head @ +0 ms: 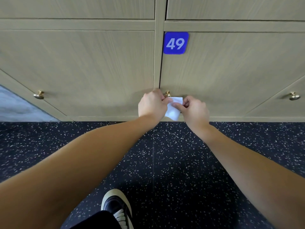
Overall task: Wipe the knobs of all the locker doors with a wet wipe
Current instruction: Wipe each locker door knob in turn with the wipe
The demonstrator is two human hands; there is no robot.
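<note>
A white wet wipe [173,108] is held between both hands just below the brass knob [167,93] of locker door 49 [231,71]. My left hand [151,104] pinches the wipe's left edge, its knuckles close beside the knob. My right hand [195,110] pinches the wipe's right upper edge. The wipe hangs down between them, its top edge near the knob; whether it touches the knob I cannot tell. Two more brass knobs show: one on the left door [39,95] and one on the far right door [294,96].
A blue number plate 49 [175,42] sits at the door's top left corner. The lockers are beige wood-grain panels, with another row above. The dark speckled floor [165,162] lies below, with my black and white shoe [117,207] at the bottom.
</note>
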